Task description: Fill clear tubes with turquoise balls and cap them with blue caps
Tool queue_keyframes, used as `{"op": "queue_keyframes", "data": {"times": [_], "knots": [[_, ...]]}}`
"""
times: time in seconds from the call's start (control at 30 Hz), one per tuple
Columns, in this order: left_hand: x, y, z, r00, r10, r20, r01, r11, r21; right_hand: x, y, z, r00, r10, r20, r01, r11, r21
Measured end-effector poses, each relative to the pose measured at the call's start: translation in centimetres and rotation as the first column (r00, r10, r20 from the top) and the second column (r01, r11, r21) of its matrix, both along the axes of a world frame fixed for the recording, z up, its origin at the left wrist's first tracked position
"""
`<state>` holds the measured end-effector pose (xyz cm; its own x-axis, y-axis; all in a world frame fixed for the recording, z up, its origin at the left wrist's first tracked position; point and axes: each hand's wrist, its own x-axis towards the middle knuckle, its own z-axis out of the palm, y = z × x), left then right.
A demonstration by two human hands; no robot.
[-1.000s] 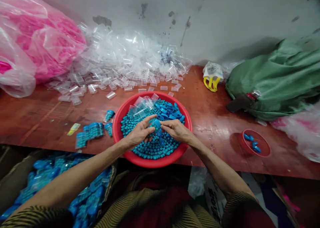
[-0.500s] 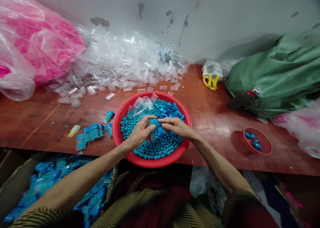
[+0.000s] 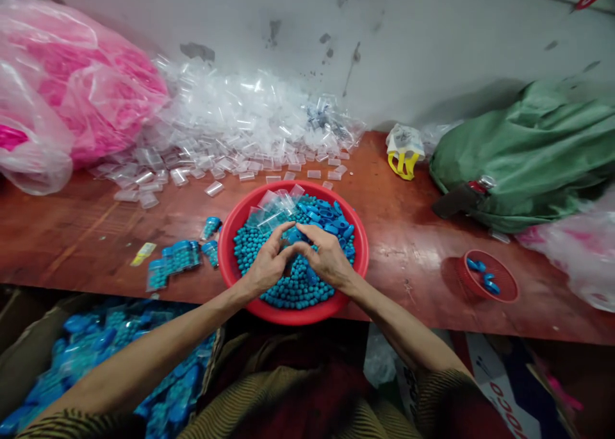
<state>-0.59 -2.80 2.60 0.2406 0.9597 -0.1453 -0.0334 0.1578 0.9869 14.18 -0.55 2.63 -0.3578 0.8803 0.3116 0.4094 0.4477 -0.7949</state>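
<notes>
Over a red basin (image 3: 234, 279) my left hand (image 3: 266, 264) is closed around a small clear plastic container with a blue cap (image 3: 294, 235), mostly hidden by my fingers. My right hand (image 3: 331, 259) meets it from the other side, its thumb and fingers pressed on the blue cap. Blue beads (image 3: 298, 296) fill the basin. At its back right lies a heap of blue caps (image 3: 329, 216), and several clear empty containers (image 3: 276, 209) rest on the beads at the back left.
Filled containers (image 3: 180, 256) stand left of the basin, above a box of more (image 3: 96, 356). Clear containers (image 3: 230, 125) are piled along the wall. A pink bag (image 3: 96, 86), a green sack (image 3: 528, 157) and a small red basket (image 3: 509, 291) are around.
My right hand has closed in on the container, its fingers and thumb now pressing at the blue cap. My left hand keeps its hold. The view has shifted slightly.
</notes>
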Motion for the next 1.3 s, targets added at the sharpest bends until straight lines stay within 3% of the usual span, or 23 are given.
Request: {"op": "queue_keyframes", "data": {"times": [0.07, 0.13, 0.3, 0.47, 0.63, 0.73, 0.83, 0.9, 0.97, 1.07, 1.13, 1.2, 1.23, 1.3], "knots": [[-0.1, 0.0, 0.0, 0.998, 0.028, 0.053, -0.029, 1.000, 0.010, 0.0, -0.8, -0.1, 0.981, 0.104, 0.165, -0.115, 0.991, 0.064], [-0.3, 0.0, -0.1, 0.995, 0.039, 0.090, -0.040, 0.999, 0.014, -0.1, -1.4, -0.4, 0.955, 0.128, 0.267, -0.152, 0.986, 0.072], [0.1, -0.2, -0.4, 0.991, 0.041, 0.128, -0.041, 0.999, -0.001, -0.9, -2.3, -0.9, 0.923, -0.013, 0.384, -0.063, 0.981, 0.184], [0.7, -0.7, -0.2, 0.987, 0.117, 0.108, -0.111, 0.992, -0.062, -1.4, -2.4, -1.2, 0.872, -0.073, 0.484, -0.083, 0.952, 0.293], [1.0, -0.7, -0.5, 0.989, 0.130, 0.067, -0.127, 0.991, -0.052, -1.5, -2.4, -1.5, 0.859, -0.036, 0.510, -0.090, 0.971, 0.220], [0.5, -0.4, -0.2, 0.993, 0.107, -0.041, -0.106, 0.994, 0.023, -1.6, -2.3, -1.1, 0.874, 0.040, 0.484, -0.126, 0.981, 0.148], [-2.0, -0.1, 0.8, 0.979, 0.045, -0.199, -0.032, 0.997, 0.069, -0.8, -1.6, -0.5, 0.897, 0.089, 0.433, -0.136, 0.988, 0.078], [-5.1, -0.1, 1.5, 0.948, 0.092, -0.305, -0.067, 0.994, 0.089, 0.3, -0.8, -0.3, 0.919, 0.029, 0.392, -0.052, 0.997, 0.050], [-9.1, -0.1, 1.6, 0.861, 0.235, -0.451, -0.175, 0.970, 0.170, 1.7, -0.2, -0.4, 0.922, -0.041, 0.386, 0.035, 0.999, 0.023], [-14.2, -0.1, 1.0, 0.642, 0.363, -0.675, -0.285, 0.931, 0.230, 3.3, -0.1, -0.7, 0.875, -0.039, 0.482, 0.058, 0.998, -0.023], [-15.6, 0.0, 0.6, 0.364, 0.393, -0.844, -0.291, 0.909, 0.298, 3.6, -0.4, -0.7, 0.820, -0.008, 0.572, 0.043, 0.998, -0.048], [-15.1, 0.1, 0.5, 0.115, 0.448, -0.887, -0.220, 0.882, 0.417, 3.2, -0.7, -0.4, 0.761, 0.019, 0.648, 0.023, 0.998, -0.056], [-14.2, 0.2, 0.6, 0.062, 0.485, -0.872, -0.162, 0.867, 0.471, 2.9, -0.7, -0.2, 0.732, 0.025, 0.681, 0.010, 0.999, -0.048], [-11.6, 0.5, 0.6, 0.103, 0.521, -0.847, -0.044, 0.853, 0.520, 1.8, -0.3, 0.0, 0.670, 0.028, 0.741, -0.033, 0.999, -0.007]]}}
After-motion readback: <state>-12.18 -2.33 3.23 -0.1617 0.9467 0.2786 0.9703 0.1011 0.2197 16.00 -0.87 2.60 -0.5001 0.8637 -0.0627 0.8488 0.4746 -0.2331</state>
